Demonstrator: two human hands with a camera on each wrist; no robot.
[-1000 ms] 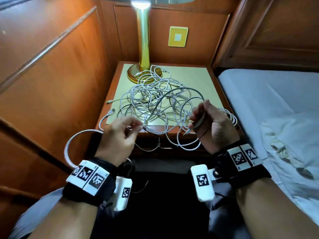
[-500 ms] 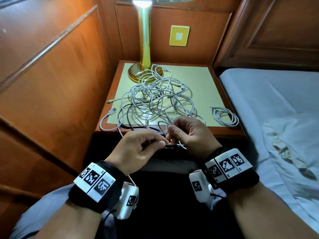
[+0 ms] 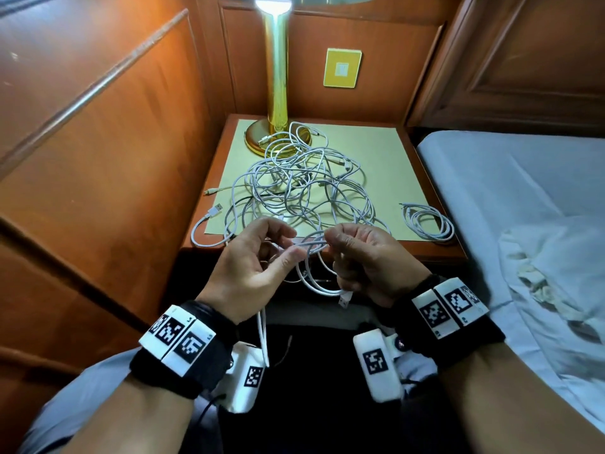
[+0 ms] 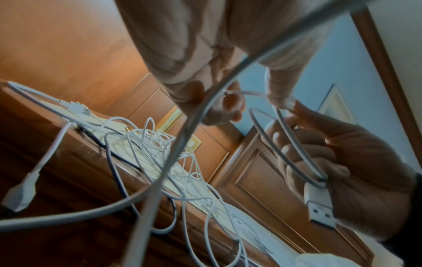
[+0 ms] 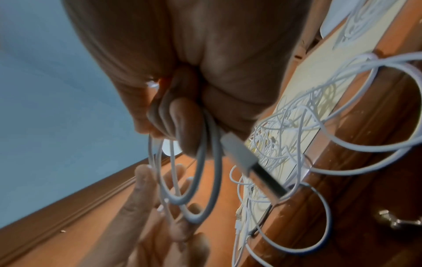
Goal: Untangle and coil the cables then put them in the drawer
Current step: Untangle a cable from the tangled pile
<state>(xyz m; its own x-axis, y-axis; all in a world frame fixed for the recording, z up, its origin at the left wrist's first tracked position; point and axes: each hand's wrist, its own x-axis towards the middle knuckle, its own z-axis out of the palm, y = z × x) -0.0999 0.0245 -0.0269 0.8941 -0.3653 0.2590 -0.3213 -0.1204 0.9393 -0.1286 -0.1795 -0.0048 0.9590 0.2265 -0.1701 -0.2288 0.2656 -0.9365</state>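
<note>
My right hand [image 3: 366,257] grips a white cable [image 3: 311,247] in small loops at the near edge of the nightstand [image 3: 422,253], its USB plug [image 3: 344,299] hanging below my palm. My left hand [image 3: 252,267] pinches the same cable between thumb and fingers. The tangled pile [image 3: 301,188] lies beyond, and 1 coiled cable [image 3: 429,222] sits right, near the bed [image 3: 507,178].

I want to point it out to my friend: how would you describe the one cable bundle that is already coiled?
Start at the gold lamp standing at the back of the wooden nightstand. Come forward past the big white tangle to the front right corner, beside the bed. There lies the coiled cable, a small neat ring of white loops, apart from the tangle and untouched by either hand.
</note>
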